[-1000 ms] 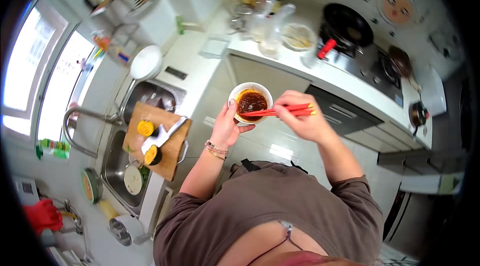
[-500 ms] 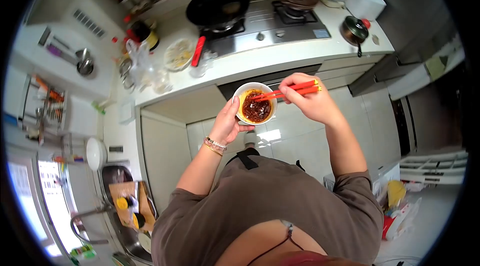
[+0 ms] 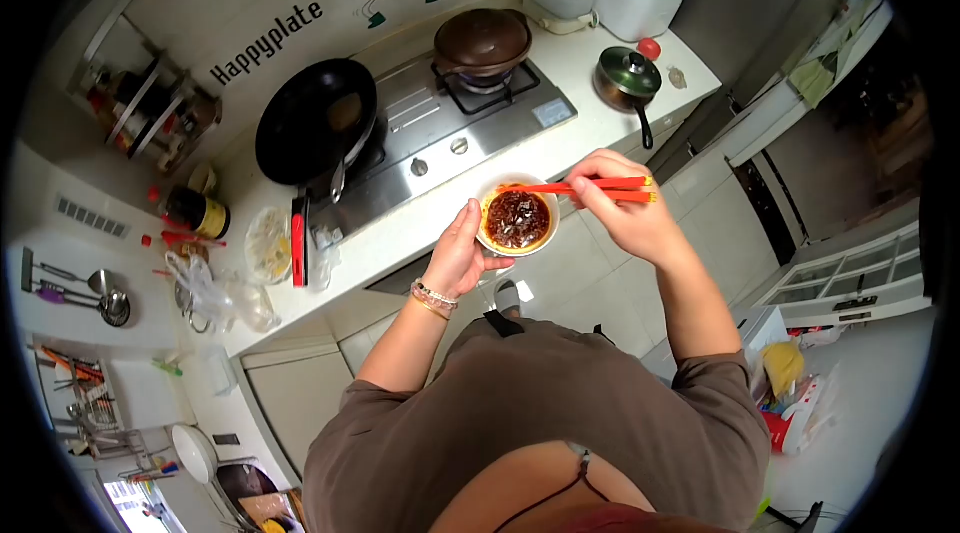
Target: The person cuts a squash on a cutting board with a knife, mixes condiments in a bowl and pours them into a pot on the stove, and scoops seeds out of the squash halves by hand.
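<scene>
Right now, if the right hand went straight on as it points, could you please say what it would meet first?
Probably the bowl in the left hand: the right hand and its red chopsticks point there, though depth is unclear and it might pass above.

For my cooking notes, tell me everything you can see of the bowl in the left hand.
The bowl is round, white and smooth-looking, perhaps ceramic or plastic. Inside is dark, glossy, red-brown sauce, with orange-yellow smears on the inner wall. It is held up, opening upward, in front of the counter. The left hand grips it, thumb against its side. Red chopsticks reach in over the rim; whether they touch the bowl is unclear.
</scene>
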A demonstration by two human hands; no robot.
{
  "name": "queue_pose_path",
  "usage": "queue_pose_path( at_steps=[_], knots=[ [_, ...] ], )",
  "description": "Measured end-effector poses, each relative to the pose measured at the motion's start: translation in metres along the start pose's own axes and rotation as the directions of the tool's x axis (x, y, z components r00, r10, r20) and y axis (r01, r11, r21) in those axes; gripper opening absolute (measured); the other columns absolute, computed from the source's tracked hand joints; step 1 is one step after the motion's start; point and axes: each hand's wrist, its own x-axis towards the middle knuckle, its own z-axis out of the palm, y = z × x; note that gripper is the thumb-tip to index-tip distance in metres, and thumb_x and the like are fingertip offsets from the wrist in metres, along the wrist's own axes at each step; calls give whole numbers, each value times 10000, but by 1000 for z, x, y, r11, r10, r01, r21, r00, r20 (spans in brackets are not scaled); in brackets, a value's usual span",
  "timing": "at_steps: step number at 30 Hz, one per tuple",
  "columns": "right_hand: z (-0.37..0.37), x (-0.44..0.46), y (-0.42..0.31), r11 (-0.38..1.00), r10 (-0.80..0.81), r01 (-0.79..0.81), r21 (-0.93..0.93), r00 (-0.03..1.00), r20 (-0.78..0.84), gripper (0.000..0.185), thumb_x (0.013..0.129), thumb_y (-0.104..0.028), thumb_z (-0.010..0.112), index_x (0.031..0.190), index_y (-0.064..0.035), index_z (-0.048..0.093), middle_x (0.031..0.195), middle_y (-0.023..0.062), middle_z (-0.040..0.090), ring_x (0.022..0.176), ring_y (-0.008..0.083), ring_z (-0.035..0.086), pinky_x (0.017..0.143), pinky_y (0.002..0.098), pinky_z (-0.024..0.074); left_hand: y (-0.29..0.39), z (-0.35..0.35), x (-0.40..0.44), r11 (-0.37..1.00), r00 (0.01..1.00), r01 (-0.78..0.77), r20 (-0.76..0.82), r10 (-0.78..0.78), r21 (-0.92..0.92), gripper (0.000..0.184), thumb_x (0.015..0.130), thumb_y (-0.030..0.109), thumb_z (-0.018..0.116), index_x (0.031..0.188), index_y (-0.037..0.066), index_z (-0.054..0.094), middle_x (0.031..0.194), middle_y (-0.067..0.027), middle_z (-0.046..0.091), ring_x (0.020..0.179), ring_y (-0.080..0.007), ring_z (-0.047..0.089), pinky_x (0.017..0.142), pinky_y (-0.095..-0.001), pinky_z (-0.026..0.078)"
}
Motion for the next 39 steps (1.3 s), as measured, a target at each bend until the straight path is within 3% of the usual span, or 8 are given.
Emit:
queue_pose_path(
  at_steps=[6,10,15,17,21,28,32,39],
  knots=[
    [-35,68,25,996,60,-65,69,995,74,158,906,-141,588,852,4,616,747,80,578,654,184,545,611,308,440,38,-8,65,1000,999,-22,25,21,19,487,1013,452,330,1367,120,374,1287,-111,519,1053,-250,630,686,-381,618],
    [-46,98,42,983,-172,178,-43,978,115,153,900,-135,602,844,6,620,753,72,589,658,148,545,585,294,433,52,-6,93,998,999,-5,38,7,-57,466,1014,406,375,1378,116,347,1302,-116,503,1067,-262,622,717,-421,611],
    [-91,132,79,839,162,-67,539,978,-131,198,958,-152,551,894,28,602,818,102,629,663,143,618,577,253,508,74,0,108,993,994,-61,-99,51,-103,448,997,309,443,1382,117,315,1346,-106,449,1144,-270,577,775,-472,594],
    [-95,149,116,830,304,-190,525,943,-139,213,960,-169,553,902,31,598,808,109,632,635,150,618,556,254,511,80,3,113,987,985,-108,-147,90,-120,430,996,280,442,1373,110,323,1346,-109,450,1151,-270,573,791,-481,589],
    [-107,181,145,731,196,-107,674,979,-56,229,959,-182,558,913,38,598,797,116,647,622,151,625,540,254,513,83,4,130,972,961,-189,-231,154,-137,396,992,236,440,1355,111,346,1321,-101,481,1162,-268,570,794,-491,588],
    [-131,248,174,789,186,-213,576,977,106,193,956,-157,549,924,28,592,787,109,631,619,159,631,524,251,510,82,34,157,900,842,-410,-441,311,-148,341,994,204,423,1305,67,385,1286,-147,532,1096,-320,612,781,-484,603],
    [-144,274,187,666,153,-275,694,960,233,201,962,-176,539,918,17,575,773,108,615,608,151,606,516,247,495,79,45,170,862,798,-476,-497,341,-173,334,993,208,430,1295,65,406,1277,-151,539,1112,-317,604,793,-488,599],
    [-160,351,204,708,-13,27,705,1000,-25,256,968,-264,503,880,-30,554,722,65,573,614,144,572,524,286,470,77,40,180,822,792,-514,-504,344,-247,315,978,174,448,1262,41,422,1281,-168,538,1129,-342,589,843,-522,573]
  ],
)
